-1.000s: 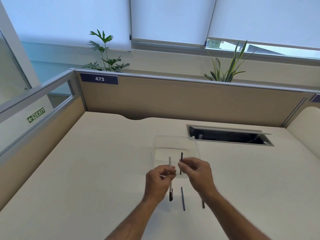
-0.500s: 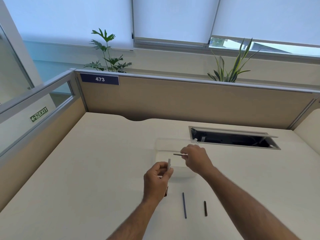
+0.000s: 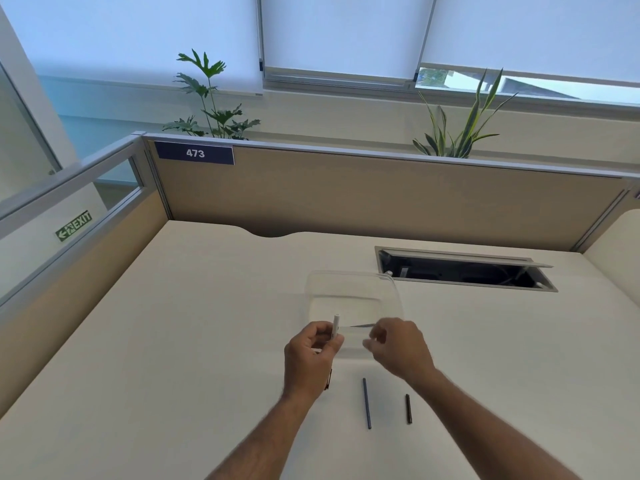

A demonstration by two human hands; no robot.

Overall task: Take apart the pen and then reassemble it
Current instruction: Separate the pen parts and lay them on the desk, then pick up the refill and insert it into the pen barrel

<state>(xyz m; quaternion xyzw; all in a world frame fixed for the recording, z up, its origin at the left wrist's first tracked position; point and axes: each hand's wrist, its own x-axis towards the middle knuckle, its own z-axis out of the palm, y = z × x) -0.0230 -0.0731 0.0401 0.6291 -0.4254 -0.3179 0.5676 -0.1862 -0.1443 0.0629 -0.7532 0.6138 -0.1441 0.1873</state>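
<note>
My left hand is shut on the white pen barrel and holds it upright, with its dark lower end showing under the palm. My right hand is just right of it, with blurred, loosely curled fingers. A thin dark pen piece lies level at those fingertips, over the clear plastic container. The blur hides whether the fingers grip it. A long dark refill rod and a short black piece lie on the desk between my forearms.
An open cable hatch is sunk into the desk behind and right of the container. Tan partition walls close the desk at the back and left. Plants stand beyond the partition.
My right hand swung the dark piece from upright beside the barrel out over the container, then drew back toward me. My left hand stayed put with the barrel.
</note>
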